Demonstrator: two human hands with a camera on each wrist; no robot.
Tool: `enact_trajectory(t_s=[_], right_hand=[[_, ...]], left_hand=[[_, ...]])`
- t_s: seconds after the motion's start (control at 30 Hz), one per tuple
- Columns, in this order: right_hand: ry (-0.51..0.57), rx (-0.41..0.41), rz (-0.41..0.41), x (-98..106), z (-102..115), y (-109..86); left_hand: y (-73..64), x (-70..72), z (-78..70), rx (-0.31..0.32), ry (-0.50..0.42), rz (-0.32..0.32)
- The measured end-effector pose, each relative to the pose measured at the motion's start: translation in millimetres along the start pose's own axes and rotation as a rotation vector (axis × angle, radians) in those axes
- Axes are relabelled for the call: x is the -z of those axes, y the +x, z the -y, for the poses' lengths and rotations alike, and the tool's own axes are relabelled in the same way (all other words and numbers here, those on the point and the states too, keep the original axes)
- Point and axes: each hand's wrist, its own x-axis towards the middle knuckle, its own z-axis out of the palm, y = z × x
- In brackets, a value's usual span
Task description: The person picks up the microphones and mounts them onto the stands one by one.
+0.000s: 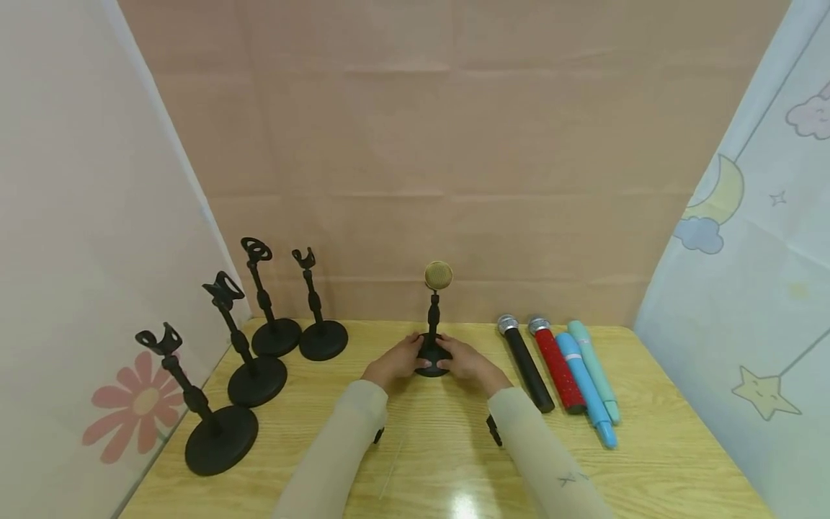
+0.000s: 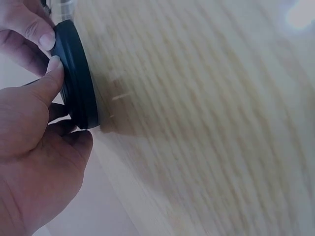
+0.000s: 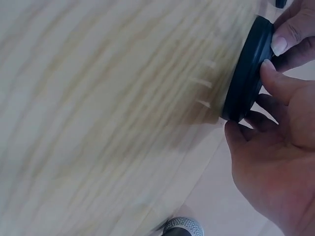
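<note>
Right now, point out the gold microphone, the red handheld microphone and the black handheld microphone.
Gold microphone (image 1: pixel 438 275): head view, its round mesh head.
Red handheld microphone (image 1: pixel 559 367): head view, middle of its handle.
Black handheld microphone (image 1: pixel 528 367): head view, its handle.

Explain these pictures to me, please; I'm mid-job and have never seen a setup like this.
There is no machine here: a person works with two bare hands, wearing cream sleeves. The widest picture comes from a camera on the head, looking forward and down. The two close-ups come from cameras on the left and right wrists.

The left hand and right hand pinch the round black base of a slim black stand topped by a round gold mesh microphone.

On the pale wood-grain table, four empty black stands are at left. At right lie a black silver-headed microphone, a red silver-headed microphone, a light-blue rod and a mint-green rod.
</note>
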Motion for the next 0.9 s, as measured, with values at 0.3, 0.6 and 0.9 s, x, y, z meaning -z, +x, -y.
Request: enact_trajectory(t_s=[0.3, 0.6, 0.9], right_hand=[[0.021, -0.021, -0.153, 12.9, -11.0, -13.8], [-0.037, -0.103, -0.235, 46.3, -27.3, -32.9], [-0.142, -0.163, -0.284, 74.1, -42.0, -56.3]], left_hand=[[-20.5, 8.9, 16.5, 0.02, 0.024, -0.059], [-55.3, 37.2, 43.1, 0.102, 0.133, -0.125], [-83.4, 48.2, 83.3, 0.207, 0.134, -0.272]])
